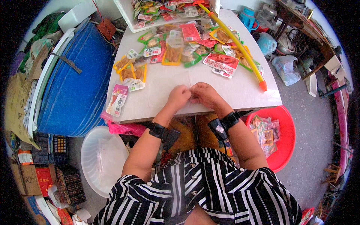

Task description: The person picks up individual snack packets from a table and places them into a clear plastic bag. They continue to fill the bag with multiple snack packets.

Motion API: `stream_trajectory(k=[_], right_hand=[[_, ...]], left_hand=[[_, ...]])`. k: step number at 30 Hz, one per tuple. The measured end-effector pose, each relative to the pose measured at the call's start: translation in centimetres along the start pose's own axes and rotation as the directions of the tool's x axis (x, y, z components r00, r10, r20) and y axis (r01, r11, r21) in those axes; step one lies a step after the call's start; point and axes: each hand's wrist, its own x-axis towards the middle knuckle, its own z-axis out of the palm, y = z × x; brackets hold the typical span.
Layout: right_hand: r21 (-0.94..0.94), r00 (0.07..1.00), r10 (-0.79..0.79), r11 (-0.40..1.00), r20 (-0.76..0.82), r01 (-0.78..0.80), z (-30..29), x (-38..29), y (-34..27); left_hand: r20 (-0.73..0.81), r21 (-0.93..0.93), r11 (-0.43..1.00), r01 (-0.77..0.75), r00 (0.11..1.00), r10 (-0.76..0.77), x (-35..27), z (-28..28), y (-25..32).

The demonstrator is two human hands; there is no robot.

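My left hand [180,97] and my right hand [206,95] meet at the fingertips over the front of the white tabletop [157,101]. Between them they pinch what looks like a thin clear plastic bag [192,105], faint against the table. Beyond my hands lies a loose spread of vacuum-packed snack pouches [172,52], some red, some with yellow or green edges. A red-and-white pouch [221,64] is nearest my right hand. Off to the left lie yellow-edged pouches [133,73] and a purple-and-white pouch [117,100].
A white foam box [126,17] full of pouches stands at the back. A yellow tube with orange ends [239,45] lies along the right side. Below the table are a translucent basin [92,166] and a red basin [288,143] holding packed bags. A blue barrel [73,81] stands left.
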Motion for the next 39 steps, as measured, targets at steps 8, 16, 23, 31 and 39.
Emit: stream_trajectory(k=[8, 16, 23, 31, 39], right_hand=[[0.007, 1.000, 0.028, 1.000, 0.009, -0.028, 0.2, -0.6, -1.3], [0.435, 0.947, 0.318, 0.860, -0.052, -0.266, 1.7, -1.1, -4.3], [0.232, 0.938, 0.327, 0.927, -0.117, -0.294, 1.4, -0.6, -2.8], [-0.269, 0.969, -0.208, 0.933, 0.136, 0.238, 0.2, -0.3, -1.3], [0.238, 0.965, 0.263, 0.938, -0.013, -0.253, 1.0, -0.7, -3.5]], left_hand=[[-0.001, -0.028, 1.000, 0.006, 1.000, -0.006, -0.2, 0.1, 0.1], [-0.055, 0.001, 0.999, 0.049, 0.997, -0.049, -0.1, 0.4, -0.1], [-0.004, 0.028, 0.997, 0.079, 0.997, -0.079, 0.0, 0.1, 0.0], [-0.030, -0.213, 0.967, 0.137, 0.989, -0.147, 0.2, 0.2, -1.9], [0.034, 0.015, 0.999, -0.043, 0.999, 0.042, -0.8, -0.6, 0.0]])
